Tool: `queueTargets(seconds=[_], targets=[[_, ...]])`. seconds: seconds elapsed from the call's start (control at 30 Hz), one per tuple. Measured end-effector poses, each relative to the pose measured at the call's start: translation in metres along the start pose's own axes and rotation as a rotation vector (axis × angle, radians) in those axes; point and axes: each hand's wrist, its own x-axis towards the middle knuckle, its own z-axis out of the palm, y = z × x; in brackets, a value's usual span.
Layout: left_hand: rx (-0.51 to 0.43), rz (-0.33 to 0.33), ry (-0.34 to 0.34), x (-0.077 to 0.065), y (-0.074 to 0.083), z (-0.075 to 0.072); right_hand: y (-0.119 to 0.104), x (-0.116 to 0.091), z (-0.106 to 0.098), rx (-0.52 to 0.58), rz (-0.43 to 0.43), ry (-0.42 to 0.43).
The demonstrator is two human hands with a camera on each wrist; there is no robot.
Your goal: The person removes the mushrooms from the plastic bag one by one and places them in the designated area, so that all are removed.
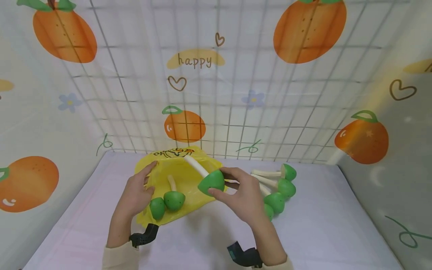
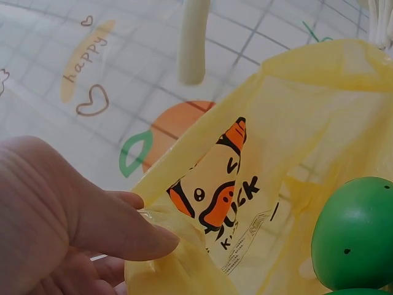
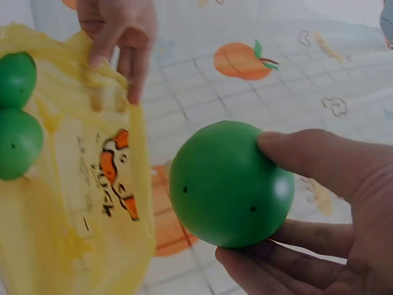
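My right hand (image 1: 244,195) grips a toy mushroom (image 1: 214,182) by its green, black-dotted cap, thumb on one side and fingers on the other. Its white stem points up and left over the yellow plastic bag (image 1: 199,193). At the bag's left edge, my left hand (image 1: 134,194) pinches the film between thumb and fingers, as the left wrist view shows. Two more mushrooms lie in the bag: one (image 1: 174,201) with its pale stem showing, another (image 1: 157,209) beside it near the left hand. A printed duck (image 2: 215,184) decorates the bag.
Several more green-capped mushrooms (image 1: 286,188) lie in a cluster on the white table (image 1: 324,225), right of the right hand. Behind the table stands a wire grid (image 1: 236,123) covered by a sheet printed with oranges. Similar sheeting hangs on both sides.
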Motion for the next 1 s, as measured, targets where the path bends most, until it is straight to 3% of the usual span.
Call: queueTargets(seconds=[0.13,0.33,0.7,1.0], targets=[[-0.006,-0.002,0.005,0.001,-0.002,0.001,0.004,0.002,-0.017,0.009,0.008,0.053],[-0.011,-0.001,-0.002,0.0,-0.003,0.001,0.012,0.004,-0.045,0.012,0.121,0.142],[-0.008,0.004,-0.006,-0.002,-0.001,0.0,0.043,0.001,-0.086,-0.101,0.268,0.361],[-0.016,0.013,-0.006,0.0,-0.002,0.001,0.068,-0.004,-0.11,-0.165,0.335,0.524]])
